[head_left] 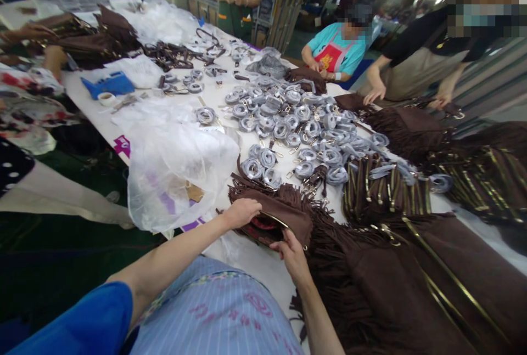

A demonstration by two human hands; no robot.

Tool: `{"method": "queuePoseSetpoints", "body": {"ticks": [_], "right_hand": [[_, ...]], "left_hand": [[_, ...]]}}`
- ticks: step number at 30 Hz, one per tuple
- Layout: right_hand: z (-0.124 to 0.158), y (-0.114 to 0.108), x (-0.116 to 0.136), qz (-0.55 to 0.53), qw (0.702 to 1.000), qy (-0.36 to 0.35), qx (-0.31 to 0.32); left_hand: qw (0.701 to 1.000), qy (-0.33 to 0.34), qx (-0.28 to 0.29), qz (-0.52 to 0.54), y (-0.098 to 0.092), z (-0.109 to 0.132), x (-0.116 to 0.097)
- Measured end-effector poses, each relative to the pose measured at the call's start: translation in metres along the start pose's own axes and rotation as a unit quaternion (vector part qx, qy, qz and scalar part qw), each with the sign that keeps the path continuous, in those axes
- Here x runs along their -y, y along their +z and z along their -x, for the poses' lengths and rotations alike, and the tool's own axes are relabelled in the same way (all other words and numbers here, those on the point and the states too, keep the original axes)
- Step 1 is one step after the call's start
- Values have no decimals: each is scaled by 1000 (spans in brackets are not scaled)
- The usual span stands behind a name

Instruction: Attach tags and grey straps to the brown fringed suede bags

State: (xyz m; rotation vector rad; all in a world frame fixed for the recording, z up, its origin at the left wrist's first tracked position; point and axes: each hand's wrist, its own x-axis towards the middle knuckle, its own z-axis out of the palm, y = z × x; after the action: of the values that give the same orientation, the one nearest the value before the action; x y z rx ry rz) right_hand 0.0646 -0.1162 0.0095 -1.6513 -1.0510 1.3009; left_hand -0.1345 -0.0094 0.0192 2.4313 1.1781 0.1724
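Note:
A brown fringed suede bag (pixel 284 213) lies at the near edge of the white table (pixel 255 259), its gold-zippered mouth held apart to show a dark red lining. My left hand (pixel 242 213) grips the bag's left rim with curled fingers. My right hand (pixel 291 251) pinches the near rim by the zipper. Just beyond the bag lie several coiled straps wrapped in grey film (pixel 288 124) with metal clasps.
A crumpled clear plastic bag (pixel 173 165) sits left of the bag. More brown fringed bags (pixel 411 272) pile up on the right. Other people stand at the far side and left; a blue tray (pixel 107 83) and a tape roll lie far left.

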Motion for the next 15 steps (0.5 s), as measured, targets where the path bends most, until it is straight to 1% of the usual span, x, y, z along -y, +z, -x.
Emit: {"method": "queuePoseSetpoints", "body": {"ticks": [1, 3, 4, 5, 7, 8, 9, 10, 12, 15], "right_hand": [[-2, 2, 7, -59, 998, 8, 14], [-4, 6, 17, -182, 982, 33, 39], [-3, 8, 19, -214, 975, 45, 46], [-2, 9, 19, -216, 974, 55, 50], [1, 9, 13, -179, 980, 66, 55], [3, 8, 9, -159, 983, 70, 55], [4, 6, 4, -144, 985, 73, 54], [6, 3, -1, -134, 987, 75, 51], [8, -3, -9, -99, 991, 75, 54], [14, -10, -18, -26, 994, 71, 79]], "left_hand": [[1000, 5, -15, -2, 0, 6, -2], [999, 29, -34, -11, 0, 21, -4], [998, 53, -24, -17, 1, 29, -4], [996, 84, -1, -22, 3, 39, -3], [987, 143, 60, -27, 11, 60, 1], [983, 164, 79, -28, 16, 70, 4], [980, 175, 86, -29, 22, 80, 7], [981, 173, 84, -31, 29, 88, 10], [987, 143, 67, -39, 43, 100, 15], [994, 80, 48, -53, 63, 104, 20]]}}
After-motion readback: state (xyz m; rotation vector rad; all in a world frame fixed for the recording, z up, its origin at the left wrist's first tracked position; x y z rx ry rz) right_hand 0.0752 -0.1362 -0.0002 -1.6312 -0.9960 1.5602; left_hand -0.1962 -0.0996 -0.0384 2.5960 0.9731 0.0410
